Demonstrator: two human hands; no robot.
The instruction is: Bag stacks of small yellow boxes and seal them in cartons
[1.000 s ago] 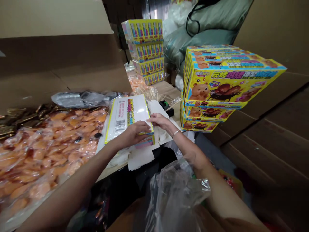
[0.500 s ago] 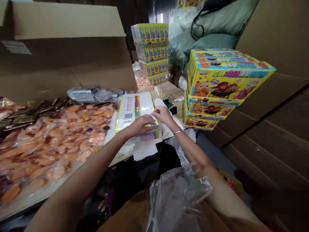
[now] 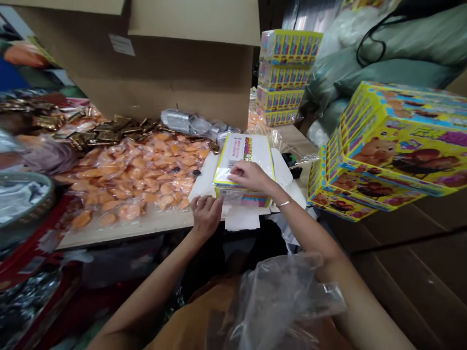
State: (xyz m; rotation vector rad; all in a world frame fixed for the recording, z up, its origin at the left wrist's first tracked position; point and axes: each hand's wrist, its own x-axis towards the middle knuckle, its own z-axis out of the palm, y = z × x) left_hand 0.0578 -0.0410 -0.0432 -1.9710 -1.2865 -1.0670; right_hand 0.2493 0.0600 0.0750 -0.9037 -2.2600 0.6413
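A yellow-edged printed box (image 3: 245,154) lies white side up on a stack of flat white cardboard sheets (image 3: 241,219) at the table's front edge. My right hand (image 3: 249,176) rests flat on the box's near top edge, pressing on it. My left hand (image 3: 205,214) sits at the box's near left corner, fingers curled against its front side and the sheets below. Whether it pinches anything I cannot tell.
Bags of orange snacks (image 3: 146,176) cover the table to the left, with gold packets (image 3: 105,130) behind. A large brown carton (image 3: 168,73) stands at the back. Stacks of yellow boxes (image 3: 379,155) rise at right and further back (image 3: 282,78). A clear plastic bag (image 3: 280,296) lies in my lap.
My left hand slid off the box top down to its near left corner. My right hand moved onto the top. The view swung left.
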